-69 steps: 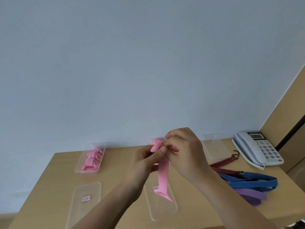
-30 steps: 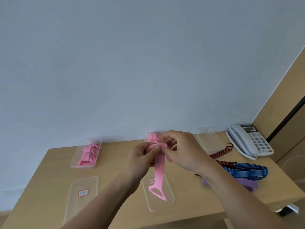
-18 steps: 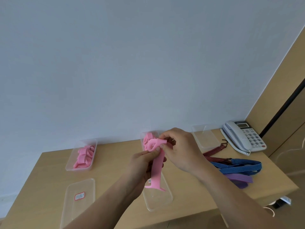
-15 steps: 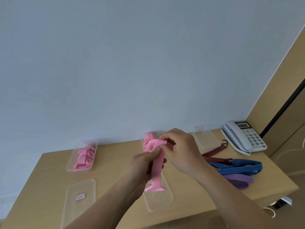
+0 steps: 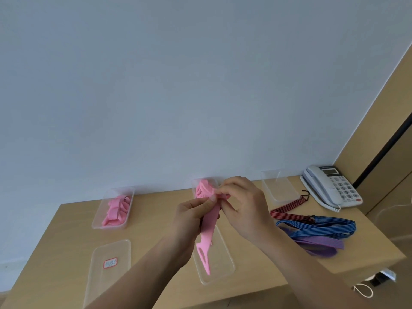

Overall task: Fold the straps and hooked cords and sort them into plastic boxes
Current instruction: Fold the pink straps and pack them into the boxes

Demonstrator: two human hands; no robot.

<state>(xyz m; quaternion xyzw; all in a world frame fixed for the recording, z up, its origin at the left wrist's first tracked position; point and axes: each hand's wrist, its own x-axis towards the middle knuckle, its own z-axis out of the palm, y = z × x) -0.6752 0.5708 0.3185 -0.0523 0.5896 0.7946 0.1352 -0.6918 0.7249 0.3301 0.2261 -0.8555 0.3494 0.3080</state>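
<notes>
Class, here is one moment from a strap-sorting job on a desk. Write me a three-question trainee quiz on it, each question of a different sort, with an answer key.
1. True or false: both hands have a grip on the pink strap.
2. Multiple choice: where do the blue cords lie? A) in the far-right clear box; B) loose on the desk beside the purple strap; C) on the telephone.
3. Fill in: the far-left box holds folded straps coloured ____.

Key: 1 true; 2 B; 3 pink.
</notes>
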